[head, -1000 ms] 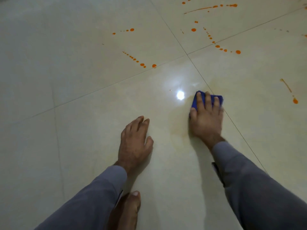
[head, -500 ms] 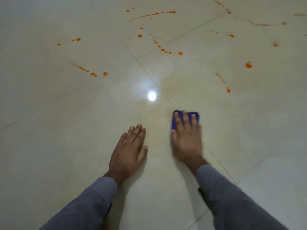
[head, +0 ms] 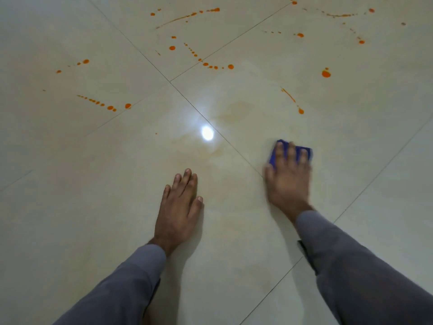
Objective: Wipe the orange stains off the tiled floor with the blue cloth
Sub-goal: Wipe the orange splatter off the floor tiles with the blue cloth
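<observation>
I am pressing the cloth (head: 293, 152) flat to the floor (head: 70, 207) under my right hand (head: 287, 181), fingers straight, mid-wipe just right of a grout line. My left hand (head: 179, 207) is lying flat, holding nothing, bracing me. Next I judge I am reaching forward for the nearest streak (head: 291, 99); many stains (head: 210, 65) are waiting beyond.

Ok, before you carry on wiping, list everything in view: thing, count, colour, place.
blue cloth: one, blue, on the floor under the right fingers.
orange stains: many drops and streaks, orange, across the far tiles.
tiled floor: one, cream, glossy, with a faint orange smear in the middle.
light glare: one, white, centre.
left hand: flat on the floor.
right hand: pressing the cloth, blurred.
sleeves: two, grey.
</observation>
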